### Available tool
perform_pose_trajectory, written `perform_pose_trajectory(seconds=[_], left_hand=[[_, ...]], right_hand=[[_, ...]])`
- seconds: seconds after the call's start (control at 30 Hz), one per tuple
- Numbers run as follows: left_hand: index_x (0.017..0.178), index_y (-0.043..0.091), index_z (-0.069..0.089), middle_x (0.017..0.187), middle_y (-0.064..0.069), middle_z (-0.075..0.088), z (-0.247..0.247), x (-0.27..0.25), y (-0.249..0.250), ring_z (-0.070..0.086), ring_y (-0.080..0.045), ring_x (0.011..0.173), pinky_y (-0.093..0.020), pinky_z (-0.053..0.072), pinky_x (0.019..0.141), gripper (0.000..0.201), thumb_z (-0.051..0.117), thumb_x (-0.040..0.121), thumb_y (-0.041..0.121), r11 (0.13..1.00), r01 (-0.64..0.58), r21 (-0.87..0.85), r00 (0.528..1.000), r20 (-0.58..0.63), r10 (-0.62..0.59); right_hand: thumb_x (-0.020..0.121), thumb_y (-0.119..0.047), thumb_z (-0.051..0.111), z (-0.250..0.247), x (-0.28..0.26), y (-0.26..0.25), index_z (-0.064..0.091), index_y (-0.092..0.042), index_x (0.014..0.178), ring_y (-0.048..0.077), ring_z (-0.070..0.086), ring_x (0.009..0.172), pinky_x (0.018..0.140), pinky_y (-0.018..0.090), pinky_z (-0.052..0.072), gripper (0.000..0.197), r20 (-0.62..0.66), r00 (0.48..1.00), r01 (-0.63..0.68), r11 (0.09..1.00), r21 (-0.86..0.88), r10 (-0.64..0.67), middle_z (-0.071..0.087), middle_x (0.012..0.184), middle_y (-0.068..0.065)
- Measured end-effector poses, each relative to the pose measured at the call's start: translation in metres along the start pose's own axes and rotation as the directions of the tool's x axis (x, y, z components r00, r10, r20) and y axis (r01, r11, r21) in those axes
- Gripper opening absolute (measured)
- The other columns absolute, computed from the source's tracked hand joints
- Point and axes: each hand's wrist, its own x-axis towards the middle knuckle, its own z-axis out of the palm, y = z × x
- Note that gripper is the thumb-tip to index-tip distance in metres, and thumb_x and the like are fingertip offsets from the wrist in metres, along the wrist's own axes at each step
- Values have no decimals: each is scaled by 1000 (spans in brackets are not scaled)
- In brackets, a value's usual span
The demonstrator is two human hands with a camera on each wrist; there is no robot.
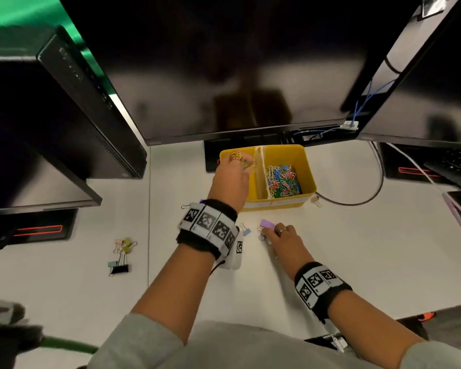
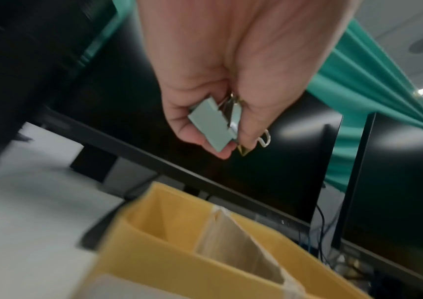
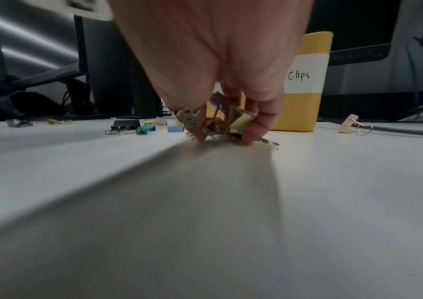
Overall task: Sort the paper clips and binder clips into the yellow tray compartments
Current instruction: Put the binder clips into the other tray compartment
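1. My left hand [image 2: 231,76] pinches a grey-green binder clip [image 2: 211,125] above the yellow tray [image 1: 298,155], left compartment.
2. My right hand [image 1: 285,239] fingers [image 3: 254,129] pinch binder clips [image 3: 238,119] on the surface [image 1: 357,249], at the tray's 6 o'clock.
3. Paper clips [image 1: 282,181] fill the right compartment.

An office: monitors [image 1: 224,62] on a white desk [image 1: 357,249].

Yellow tray [image 1: 310,166] smooth matt plastic, cardboard-like taped divider [image 2: 241,244] inside it, white paper label [image 3: 306,75] on its front; paper clips [image 1: 282,181] in its right compartment glossy coloured coating; binder clip [image 2: 210,126] above tray matt grey-green with shiny wire handles; desk [image 1: 357,249] under tray smooth matt white; monitor [image 1: 224,75] behind tray glossy black
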Motion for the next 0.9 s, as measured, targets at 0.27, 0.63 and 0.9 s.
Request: perform_pose_trajectory(seconds=[0.27,0.63,0.9], left_hand=[[134,3,46,135,-16,54,25,34,-10,54,-30,120,-36,43,100,49,33,101,37,973,134,189,876,436,-206],[89,8,73,86,-7,71,18,-53,-99,59,-17,76,-23,49,75,13,62,83,5,989,149,-15,989,-1,-149],[148,37,16,161,6,1,59,-57,-107,1,-26,148,-49,15,119,68,45,90,54,798,-353,488,754,653,-66]], right_hand=[[87,-1,43,-35,-1,7,50,-6,117,33,46,108,89,37,42,31,25,999,-48,992,118,46,48,117,18],[87,-15,59,-114,48,-58,43,-15,128,29,48,115,98,36,41,45,-249,967,149,927,345,-62,50,125,16],[91,-32,50,-107,44,-43,45,-13,124,29,50,112,91,40,46,38,-286,948,190,968,163,-138,52,123,14]])
